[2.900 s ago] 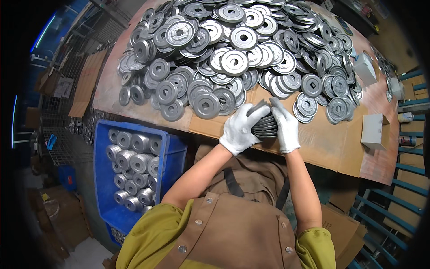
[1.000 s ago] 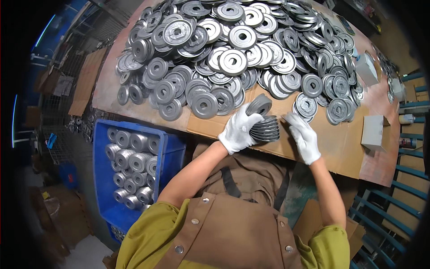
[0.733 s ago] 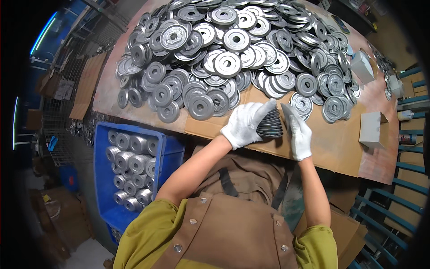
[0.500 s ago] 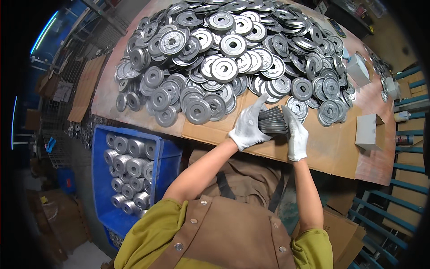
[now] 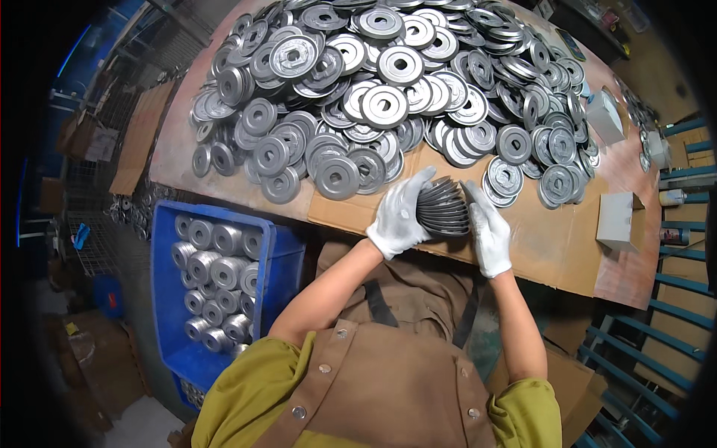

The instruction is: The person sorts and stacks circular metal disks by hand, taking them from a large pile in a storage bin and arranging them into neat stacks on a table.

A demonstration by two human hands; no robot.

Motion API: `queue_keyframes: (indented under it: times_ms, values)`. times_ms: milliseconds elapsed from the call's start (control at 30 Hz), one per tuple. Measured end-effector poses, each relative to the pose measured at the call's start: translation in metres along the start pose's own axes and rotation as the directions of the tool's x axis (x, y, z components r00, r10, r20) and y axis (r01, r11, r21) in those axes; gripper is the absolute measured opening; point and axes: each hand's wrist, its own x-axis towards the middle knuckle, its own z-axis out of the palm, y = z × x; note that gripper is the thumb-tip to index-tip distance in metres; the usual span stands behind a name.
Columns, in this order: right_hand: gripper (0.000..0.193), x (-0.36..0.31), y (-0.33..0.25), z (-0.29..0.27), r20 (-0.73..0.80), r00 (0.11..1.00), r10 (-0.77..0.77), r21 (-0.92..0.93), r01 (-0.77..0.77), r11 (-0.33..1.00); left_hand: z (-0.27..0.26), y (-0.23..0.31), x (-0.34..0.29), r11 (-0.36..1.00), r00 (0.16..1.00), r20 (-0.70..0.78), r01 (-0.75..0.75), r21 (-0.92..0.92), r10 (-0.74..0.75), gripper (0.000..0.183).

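Just over the table's front edge, a fanned stack of dark grey metal discs (image 5: 444,208) is held between my two white-gloved hands. My left hand (image 5: 400,216) wraps the stack's left side, its thumb reaching up along the top. Against the right side, my right hand (image 5: 490,233) presses with fairly straight fingers; its thumb is hard to make out. Beyond them a large heap of loose grey discs with centre holes (image 5: 385,105) covers much of the table. A few discs (image 5: 504,177) lie close past my right fingertips.
Flattened cardboard (image 5: 556,250) covers the table's front part. At lower left stands a blue crate (image 5: 261,287) with rows of stacked discs (image 5: 225,276). A small open white box (image 5: 618,222) sits on the right, another white box (image 5: 605,117) farther back. Blue-green rails (image 5: 657,317) run along the right.
Both hands have shifted slightly left with the stack, and it has tilted and spread so more of the disc rims show. The heap looks unchanged apart from a small view shift.
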Motion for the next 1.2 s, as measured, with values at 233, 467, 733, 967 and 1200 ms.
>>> queue_keyframes:
  times_ms: [233, 467, 733, 967, 1200]
  values:
    - [0.041, 0.009, -0.021, -0.03, 0.31, 0.789, -0.531, -0.496, 0.611, 0.617, 0.003, 0.0, 0.001, 0.951, 0.98, 0.101, 0.192, -0.243, -0.172, 0.091]
    - [0.054, 0.049, -0.065, 0.016, 0.694, 0.512, -0.505, -0.3, 0.844, 0.444, 0.007, -0.015, 0.001, 0.941, 0.995, 0.101, 0.055, -0.333, -0.022, 0.069]
    - [0.052, 0.025, -0.047, 0.003, 0.583, 0.617, -0.529, -0.378, 0.782, 0.495, 0.012, -0.003, 0.003, 0.951, 0.93, 0.262, 0.294, -0.1, -0.26, 0.068]
    - [0.058, 0.014, -0.021, -0.036, 0.567, 0.696, -0.441, -0.422, 0.705, 0.569, 0.011, 0.001, 0.0, 0.984, 0.982, 0.131, 0.152, -0.096, -0.139, 0.067]
    - [0.054, 0.024, -0.059, 0.026, 0.657, 0.573, -0.49, -0.38, 0.813, 0.442, 0.014, -0.023, -0.012, 0.978, 0.989, 0.145, 0.041, -0.205, -0.011, 0.065]
